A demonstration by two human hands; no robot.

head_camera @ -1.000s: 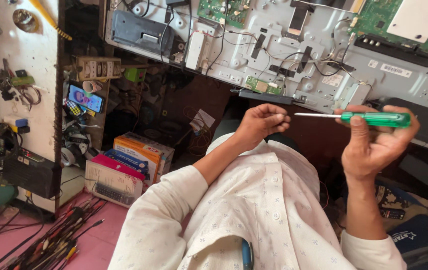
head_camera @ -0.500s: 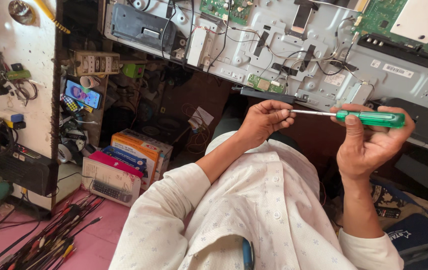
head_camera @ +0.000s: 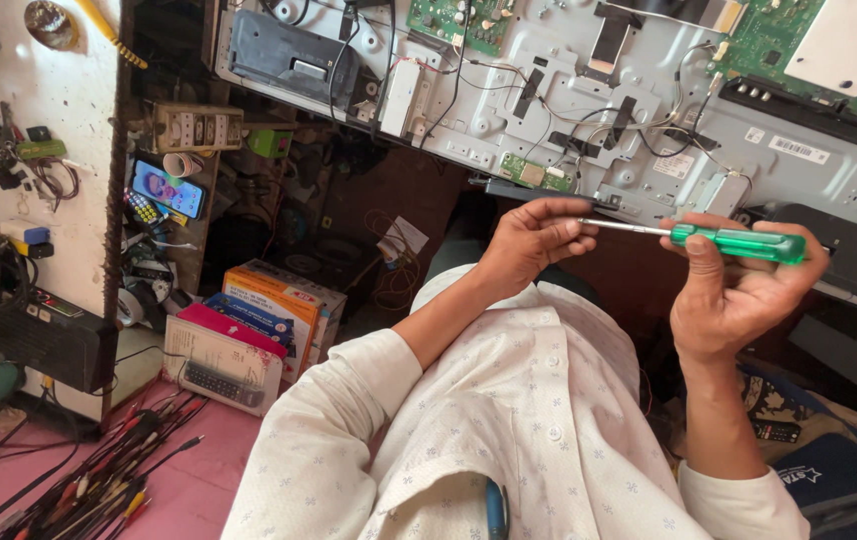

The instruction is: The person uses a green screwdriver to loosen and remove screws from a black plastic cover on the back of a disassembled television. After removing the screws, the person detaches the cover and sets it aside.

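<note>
A: Checking the head view. What's hidden?

B: Screwdriver tip. Left hand [head_camera: 531, 240] is pinched shut over the far end of the metal shaft, so the tip can't be seen. The open TV back panel [head_camera: 649, 110] is cut off at the top and right edges. Lower right corner is cluttered, hard to make out.

A: Hand poses?

B: Left forearm raised from a white sleeve, wrist bent, fingertips closed on the shaft. Right hand [head_camera: 739, 290] held up, palm toward the camera, fingers curled round the green handle of the screwdriver [head_camera: 709, 240]. Tool lies level between both hands, just below the panel's lower edge.

A: Packages?

B: Orange box [head_camera: 284, 300] lower left, with a flat white box [head_camera: 219, 360] leaning in front of it. Small white barcode sticker [head_camera: 799, 150] on the panel, right side.
</note>
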